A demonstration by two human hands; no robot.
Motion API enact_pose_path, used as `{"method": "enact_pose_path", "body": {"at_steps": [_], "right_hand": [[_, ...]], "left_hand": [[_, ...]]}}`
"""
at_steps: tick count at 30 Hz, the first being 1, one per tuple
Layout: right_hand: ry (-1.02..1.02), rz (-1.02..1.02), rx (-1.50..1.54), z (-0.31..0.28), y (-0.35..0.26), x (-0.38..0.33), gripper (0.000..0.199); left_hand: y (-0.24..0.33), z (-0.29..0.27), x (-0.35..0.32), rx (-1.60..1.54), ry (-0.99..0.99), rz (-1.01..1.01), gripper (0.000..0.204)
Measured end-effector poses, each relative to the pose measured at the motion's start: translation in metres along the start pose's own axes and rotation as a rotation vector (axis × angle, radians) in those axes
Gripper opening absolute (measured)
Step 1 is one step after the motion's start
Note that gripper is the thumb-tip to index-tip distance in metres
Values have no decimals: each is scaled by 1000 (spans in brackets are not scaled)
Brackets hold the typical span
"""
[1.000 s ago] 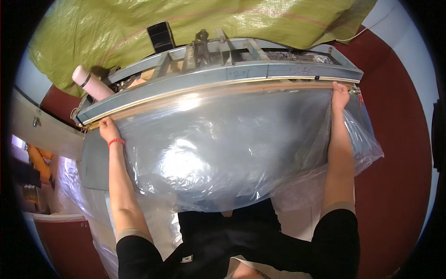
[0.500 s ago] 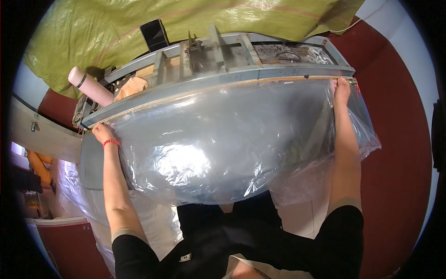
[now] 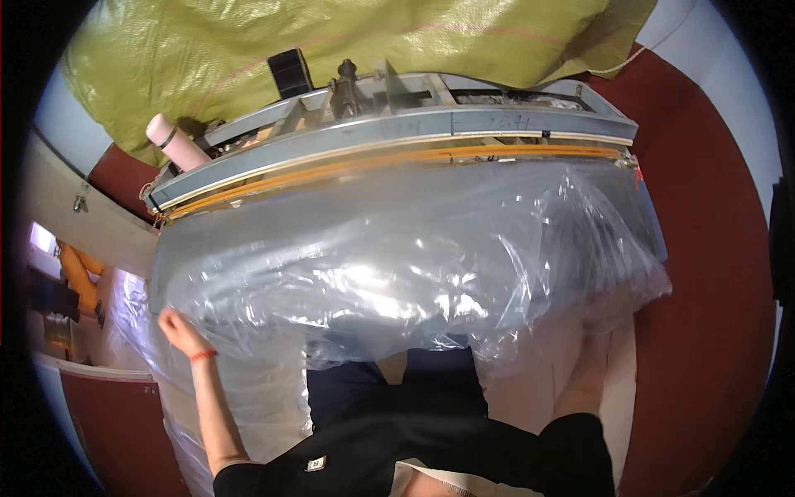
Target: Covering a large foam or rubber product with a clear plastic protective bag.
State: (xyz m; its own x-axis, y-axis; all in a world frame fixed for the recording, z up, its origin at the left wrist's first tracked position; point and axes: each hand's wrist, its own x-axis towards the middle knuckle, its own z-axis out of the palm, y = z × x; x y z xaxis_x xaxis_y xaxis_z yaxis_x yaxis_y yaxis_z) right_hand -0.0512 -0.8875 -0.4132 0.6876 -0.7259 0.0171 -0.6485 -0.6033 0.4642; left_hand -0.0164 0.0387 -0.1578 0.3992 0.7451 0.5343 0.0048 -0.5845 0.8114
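Note:
A large sheet of clear plastic film point(image 3: 389, 273), crumpled and shiny, lies over the grey work surface point(image 3: 464, 178) and droops over its near edge. At its near left corner my left hand point(image 3: 182, 333), with a red bead bracelet at the wrist, is closed on the film. My right hand point(image 3: 593, 335) is low on the right, beneath or behind the film, and its fingers are blurred through the plastic. Beyond the film's far edge, orange strips point(image 3: 331, 172) run along the surface, below a long grey metal bar frame point(image 3: 397, 128).
A pink bottle point(image 3: 176, 142) leans at the frame's left end. A black phone point(image 3: 290, 73) rests against the yellow-green woven sheet point(image 3: 431, 41) at the back. At left is a pale door point(image 3: 91, 207); more clear film point(image 3: 186, 439) hangs below. Dark red wall point(image 3: 696, 248) stands right.
Both hands have drawn back from the bar toward my body, and the film's far edge has come with them. The bar frame now sits apart from the surface, showing the orange strips.

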Motion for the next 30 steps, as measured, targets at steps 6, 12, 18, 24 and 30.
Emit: {"method": "enact_pose_path", "body": {"at_steps": [6,12,18,24,30], "right_hand": [[32,-33,-4,-133,-153,-147,29],[74,-8,-71,-149,-112,-223,27],[74,97,-161,-223,-103,-245,24],[14,230,-313,-271,-65,-221,22],[-19,329,-454,-133,219,-250,20]], "left_hand": [[-48,-6,-223,604,-966,485,39],[73,123,-292,317,-1422,11,41],[98,144,-310,112,-1615,272,42],[98,115,-302,-249,-1826,86,42],[22,69,-238,-30,-1438,268,36]]}}
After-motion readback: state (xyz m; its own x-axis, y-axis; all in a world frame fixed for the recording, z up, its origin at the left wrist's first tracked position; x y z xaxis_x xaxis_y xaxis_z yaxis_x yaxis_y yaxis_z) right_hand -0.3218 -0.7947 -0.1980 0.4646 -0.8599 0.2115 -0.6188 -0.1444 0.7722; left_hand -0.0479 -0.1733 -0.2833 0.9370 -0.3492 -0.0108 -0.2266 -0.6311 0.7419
